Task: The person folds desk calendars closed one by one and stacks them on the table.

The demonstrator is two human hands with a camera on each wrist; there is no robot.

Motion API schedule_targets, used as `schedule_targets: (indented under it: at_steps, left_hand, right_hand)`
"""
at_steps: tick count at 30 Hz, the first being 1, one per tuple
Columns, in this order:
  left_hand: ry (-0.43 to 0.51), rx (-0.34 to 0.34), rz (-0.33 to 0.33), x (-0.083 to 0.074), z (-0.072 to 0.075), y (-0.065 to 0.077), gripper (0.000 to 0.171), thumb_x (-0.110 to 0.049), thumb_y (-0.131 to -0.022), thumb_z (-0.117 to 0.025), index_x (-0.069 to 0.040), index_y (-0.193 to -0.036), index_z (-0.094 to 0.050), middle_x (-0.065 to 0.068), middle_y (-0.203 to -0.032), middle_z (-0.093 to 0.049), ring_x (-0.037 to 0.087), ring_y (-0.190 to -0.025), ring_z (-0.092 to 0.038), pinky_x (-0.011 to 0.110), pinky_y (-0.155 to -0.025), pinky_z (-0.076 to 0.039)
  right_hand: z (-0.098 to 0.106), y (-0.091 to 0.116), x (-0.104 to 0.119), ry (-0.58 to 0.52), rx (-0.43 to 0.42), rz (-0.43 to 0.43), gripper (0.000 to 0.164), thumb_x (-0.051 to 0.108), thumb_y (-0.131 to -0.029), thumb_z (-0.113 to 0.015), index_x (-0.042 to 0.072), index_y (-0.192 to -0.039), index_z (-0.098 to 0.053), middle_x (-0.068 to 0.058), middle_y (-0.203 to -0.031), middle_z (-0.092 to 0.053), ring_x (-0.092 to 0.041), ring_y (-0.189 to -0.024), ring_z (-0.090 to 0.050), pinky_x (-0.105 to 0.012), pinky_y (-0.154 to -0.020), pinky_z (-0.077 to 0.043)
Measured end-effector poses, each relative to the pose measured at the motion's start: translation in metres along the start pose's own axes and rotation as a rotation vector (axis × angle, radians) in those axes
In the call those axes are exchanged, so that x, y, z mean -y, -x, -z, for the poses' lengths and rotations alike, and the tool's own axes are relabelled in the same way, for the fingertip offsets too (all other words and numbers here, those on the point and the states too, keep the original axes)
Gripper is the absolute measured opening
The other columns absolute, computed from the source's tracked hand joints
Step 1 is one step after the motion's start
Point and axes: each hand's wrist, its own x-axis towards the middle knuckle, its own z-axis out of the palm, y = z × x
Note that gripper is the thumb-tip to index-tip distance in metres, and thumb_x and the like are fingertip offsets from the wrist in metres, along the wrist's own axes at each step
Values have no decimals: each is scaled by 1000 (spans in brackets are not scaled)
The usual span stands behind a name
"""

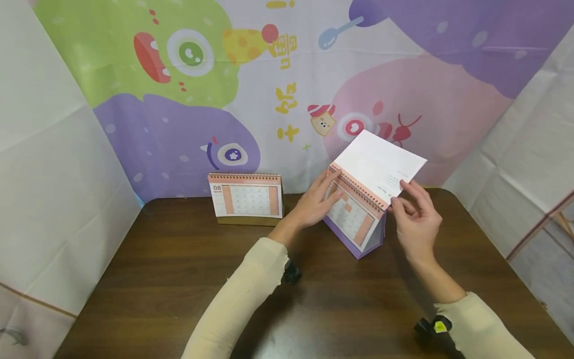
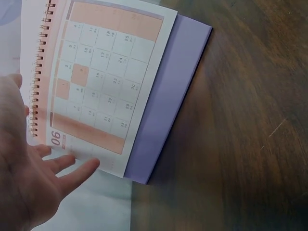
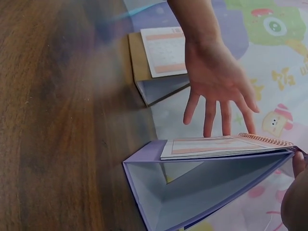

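Note:
A desk calendar (image 1: 352, 214) with a purple stand and a copper-coloured spiral stands on the table at the right, its front leaf marked 06 in the left wrist view. One white page (image 1: 376, 159) is raised above the spiral, leaning towards the backdrop. My right hand (image 1: 417, 224) pinches that page near its lower right corner, thumb and fingertips at its edge; the right wrist view shows only part of this hand. My left hand (image 1: 314, 202) has its fingers spread and extended, at the calendar's left side by the spiral. Whether every fingertip touches the paper I cannot tell.
Further left stands a second desk calendar (image 1: 246, 197), marked 08, on a brown stand. The dark wooden table (image 1: 179, 279) lies under both. A cartoon-printed backdrop (image 1: 287, 124) hangs behind the table, with white cloth walls (image 1: 54, 124) at the sides.

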Motion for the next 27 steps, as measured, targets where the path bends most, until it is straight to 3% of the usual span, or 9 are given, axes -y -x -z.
schedule_targets:
  at_steps: [5,8,11,15,16,18,21,22,27]
  left_hand:
    - [87,-26,-16,6,1,0,68,-47,-119,-44,-28,-181,-25,14,-192,-17,39,-178,-21,67,-143,-22]
    - [178,-40,1,9,1,1,66,-46,-121,-38,-28,-182,-22,7,-192,-21,39,-177,-25,64,-143,-23]
    - [290,-31,17,13,2,2,65,-49,-122,-28,-29,-183,-16,5,-192,-19,42,-176,-26,69,-138,-32]
    - [431,7,7,20,6,0,74,-63,-118,-13,-29,-184,-7,13,-192,-15,48,-175,-23,77,-128,-42]
    - [454,11,-13,34,3,-7,81,-73,-115,-11,-31,-183,-6,13,-191,-18,48,-174,-27,75,-127,-45]
    - [487,21,-27,42,3,-10,85,-79,-111,-9,-33,-183,-5,16,-191,-19,49,-174,-28,77,-126,-45]
    - [478,11,-39,53,1,-12,90,-86,-107,-8,-36,-183,-8,14,-190,-24,46,-172,-33,72,-125,-48]
    - [465,-1,-48,63,-2,-18,92,-87,-107,-8,-36,-183,-9,14,-189,-26,45,-171,-36,69,-123,-52]
    - [419,-56,-43,71,-1,-23,94,-87,-107,-6,-33,-183,-12,13,-188,-31,42,-170,-40,59,-116,-60]
  right_hand:
    - [0,-1,-1,18,19,49,43,-27,-93,-68,-21,-136,-67,-2,-133,-73,-1,-89,-82,-16,-76,-66]
    - [1,-1,-1,34,14,54,53,-27,-92,-68,-9,-141,-69,3,-131,-79,-1,-90,-82,-16,-78,-66]
    - [2,-1,-1,85,15,51,62,-23,-93,-72,2,-149,-65,7,-132,-83,1,-91,-81,-15,-80,-66]
    - [2,-1,1,121,19,40,57,-12,-96,-79,-2,-150,-64,8,-133,-84,1,-92,-80,-14,-82,-65]
    - [2,-1,2,121,22,38,55,-11,-96,-79,-4,-149,-64,8,-132,-84,1,-92,-80,-14,-82,-65]
    - [1,0,4,120,29,36,52,-12,-96,-78,-8,-146,-64,9,-129,-84,0,-95,-80,-14,-84,-65]
    - [0,1,5,105,47,47,50,-19,-94,-74,-13,-143,-63,11,-124,-86,0,-99,-82,-12,-85,-64]
    - [-1,1,5,95,52,53,50,-21,-94,-73,-14,-143,-63,11,-121,-86,-1,-100,-82,-12,-86,-64]
    - [0,2,3,128,88,88,45,-19,-94,-74,-19,-138,-62,15,-110,-87,3,-99,-81,-11,-84,-63]
